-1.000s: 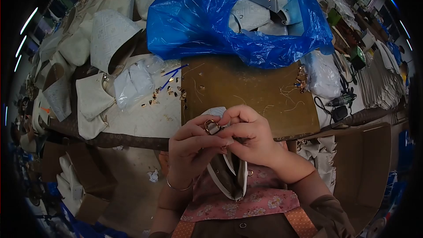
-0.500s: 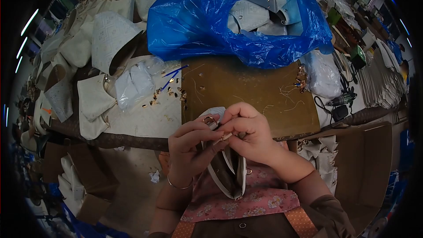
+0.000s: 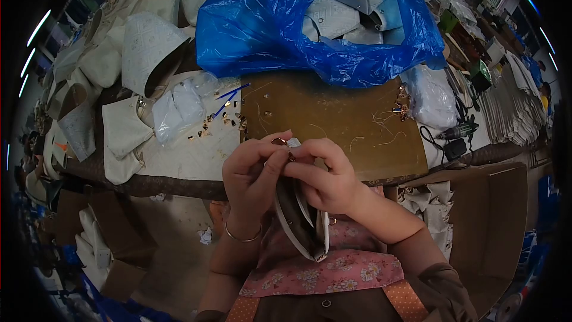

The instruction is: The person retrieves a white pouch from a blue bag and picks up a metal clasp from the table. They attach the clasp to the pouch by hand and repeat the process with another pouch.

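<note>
A small white handbag (image 3: 322,235) with a dark lining hangs open below my hands, in front of the floral apron. My left hand (image 3: 253,170) is closed on the bag's upper end, thumb and fingers pinched together, with a gold ring (image 3: 279,141) showing above the fingers. Close against it, my right hand (image 3: 326,174) pinches at the same end of the bag. A small metal piece shows between the fingertips of both hands; its exact kind is hidden.
A blue plastic bag (image 3: 250,36) holding white handbags stands at the back of the table. Small gold fittings (image 3: 226,120) lie left of the brown board (image 3: 333,113). A power drill (image 3: 459,131) rests at right. Cardboard boxes (image 3: 491,220) stand below both sides.
My fingers have drawn closer together around the end of the bag, and the light strap piece between them is now covered. The view has shifted slightly.
</note>
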Demonstrator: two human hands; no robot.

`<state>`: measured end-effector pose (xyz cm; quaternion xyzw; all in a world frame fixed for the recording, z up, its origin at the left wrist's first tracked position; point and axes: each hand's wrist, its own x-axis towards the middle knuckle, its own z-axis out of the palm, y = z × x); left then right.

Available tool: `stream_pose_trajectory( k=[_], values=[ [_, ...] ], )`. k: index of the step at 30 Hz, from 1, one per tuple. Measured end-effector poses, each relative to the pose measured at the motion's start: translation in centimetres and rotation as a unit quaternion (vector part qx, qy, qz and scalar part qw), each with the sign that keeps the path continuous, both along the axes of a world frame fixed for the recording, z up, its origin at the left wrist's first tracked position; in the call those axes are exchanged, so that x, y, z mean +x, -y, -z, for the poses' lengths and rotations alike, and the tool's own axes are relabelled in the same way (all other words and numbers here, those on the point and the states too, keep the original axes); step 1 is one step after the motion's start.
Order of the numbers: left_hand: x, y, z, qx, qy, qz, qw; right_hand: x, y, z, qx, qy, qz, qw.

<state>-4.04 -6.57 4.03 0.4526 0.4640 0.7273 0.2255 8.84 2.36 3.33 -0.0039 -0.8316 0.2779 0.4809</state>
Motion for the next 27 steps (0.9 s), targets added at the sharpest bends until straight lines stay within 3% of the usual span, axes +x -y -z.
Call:
stream_pose_trajectory(
  k=[7, 12, 16, 27],
  values=[
    [0.4, 0.1, -0.3, -0.045, 0.058, -0.013, 0.997, -0.2, -1.3, -0.5, 0.046, 0.003, -0.001, 0.999],
    [0.0, -0.5, 0.8, -0.019, -0.044, -0.092, 0.995, -0.4, -1.3, -0.3, 0.042, 0.003, 0.006, 0.999],
    [-0.3, -0.1, -0.1, -0.029, -0.094, -0.081, 0.992, -0.4, -1.8, -0.6, 0.074, 0.021, 0.005, 0.997],
    [-0.1, 0.0, -0.6, -0.041, -0.086, -0.095, 0.991, 0.2, -1.4, -2.2, 0.082, 0.063, 0.006, 0.995]
  ],
)
